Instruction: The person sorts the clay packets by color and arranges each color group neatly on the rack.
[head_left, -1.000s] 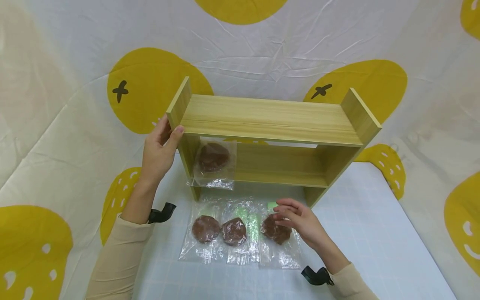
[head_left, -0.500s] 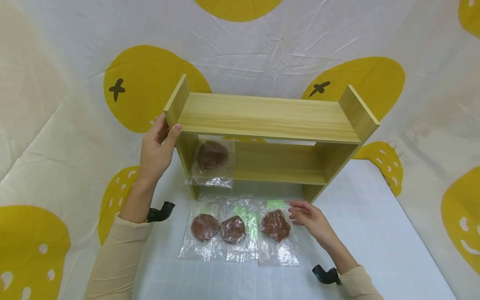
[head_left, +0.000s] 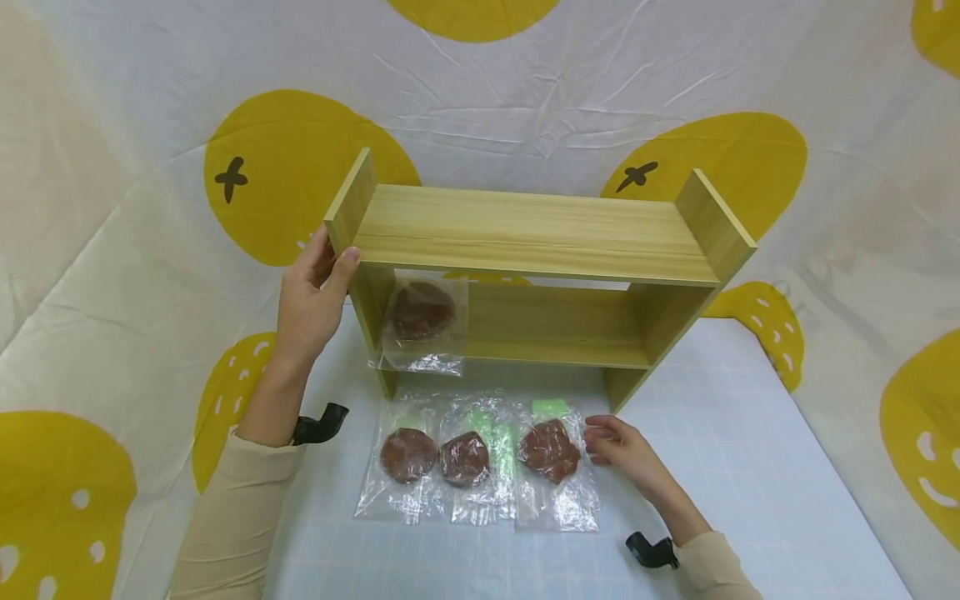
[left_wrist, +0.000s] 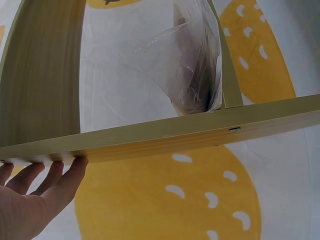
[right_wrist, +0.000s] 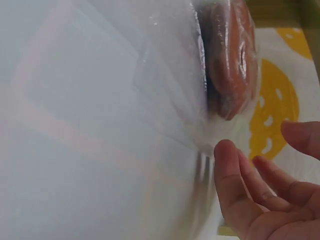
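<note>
My left hand (head_left: 309, 304) grips the left side panel of a light wooden shelf (head_left: 536, 233), thumb over the front edge and fingertips on the outer face. A brown, patty-like piece in a clear bag (head_left: 422, 317) leans at the left end of the middle board, its bag overhanging the front. Three similar bagged brown pieces lie on the table: a left one (head_left: 408, 456), a middle one (head_left: 464, 460) and an irregular right one (head_left: 550, 451). My right hand (head_left: 626, 450) is at the right bag's edge, fingers loosely bent, thumb apart; nothing shows within its grasp.
Green patches, one a label (head_left: 550, 407), show at the bags. A pale checked cloth covers the table (head_left: 750, 450). Behind it hangs a white backdrop with yellow smiling shapes (head_left: 311, 175). Black wrist mounts (head_left: 320, 425) stick out from both wrists.
My right hand has drawn back rightward from over the right bagged piece to beside it, then dipped slightly. My left hand keeps its place on the shelf. The view shifts slightly.
</note>
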